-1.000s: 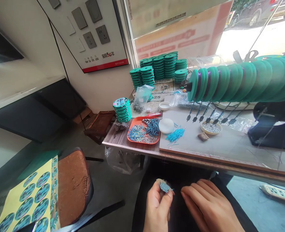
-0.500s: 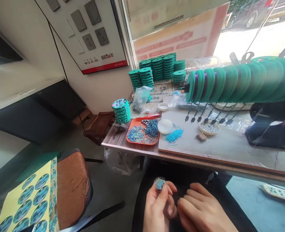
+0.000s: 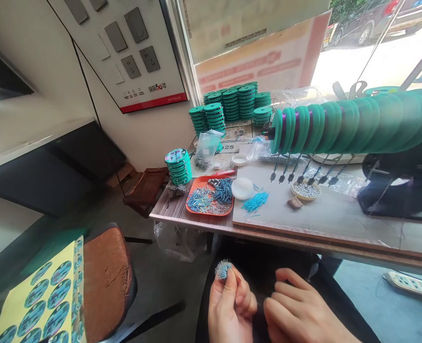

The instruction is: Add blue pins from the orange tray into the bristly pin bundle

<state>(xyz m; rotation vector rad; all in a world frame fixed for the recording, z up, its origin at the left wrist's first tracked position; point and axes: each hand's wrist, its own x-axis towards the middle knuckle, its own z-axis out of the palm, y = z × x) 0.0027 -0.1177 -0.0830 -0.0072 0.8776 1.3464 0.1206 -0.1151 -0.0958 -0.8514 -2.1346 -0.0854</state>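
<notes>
Between thumb and forefinger, my left hand [image 3: 230, 302] pinches a small bristly bundle of blue and silver pieces [image 3: 223, 269]. It is above my dark-clothed lap, in front of the table edge. Just to its right, my right hand [image 3: 300, 307] is closed with the fingers curled in; whether it holds a fine thread or anything else is too small to make out. The hands are close together but apart. Beyond them on the table, an orange tray [image 3: 188, 202] holds blue spring-like parts, thin tubes and small metal beads. Loose blue sticks [image 3: 256, 202] lie beside it.
A rod of green spools [image 3: 314, 128] with hanging dark tags spans the right. Stacked green spools [image 3: 230, 105] stand at the back. A dish of grey beads [image 3: 306, 190], a white lid [image 3: 242, 188] and a brown block [image 3: 295, 204] lie on the board. A brown chair [image 3: 107, 281] carries sticker sheets.
My left hand has moved slightly left with the bundle, its fingers curling in more. My right hand stays nearly in place, and the view has shifted a little.
</notes>
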